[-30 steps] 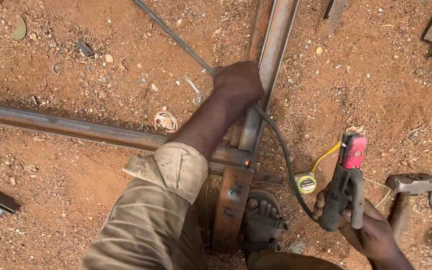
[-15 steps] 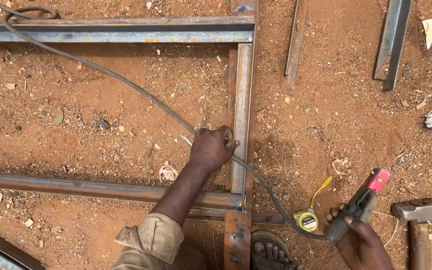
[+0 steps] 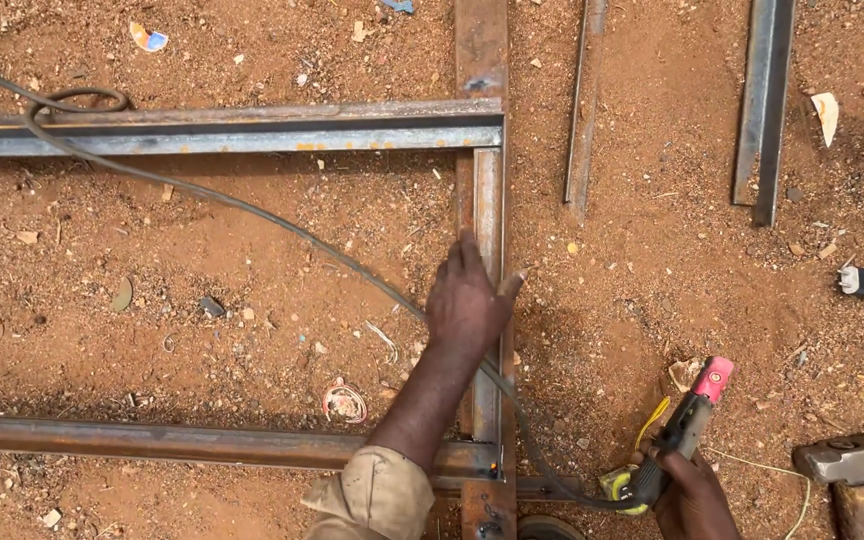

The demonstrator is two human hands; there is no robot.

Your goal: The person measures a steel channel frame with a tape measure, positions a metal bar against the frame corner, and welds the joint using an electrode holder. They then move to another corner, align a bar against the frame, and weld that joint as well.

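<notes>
Left hand (image 3: 467,300) flat, fingers spread, on upright steel bar (image 3: 488,250); right hand (image 3: 694,495) clamped round welding electrode holder (image 3: 685,430).

Bar lies on red dirt, meeting upper crossbar (image 3: 222,128) and lower crossbar (image 3: 152,440). Grey cable (image 3: 252,212) passes under left palm, hidden there, and curves to holder. Right hand cut off at frame bottom. Yellow tape measure (image 3: 620,486) partly covered by holder. Hammer (image 3: 847,465) near, handle cropped.

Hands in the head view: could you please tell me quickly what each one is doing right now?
Left hand: open, resting flat on the upright steel bar.
Right hand: closed around the welding holder.
</notes>
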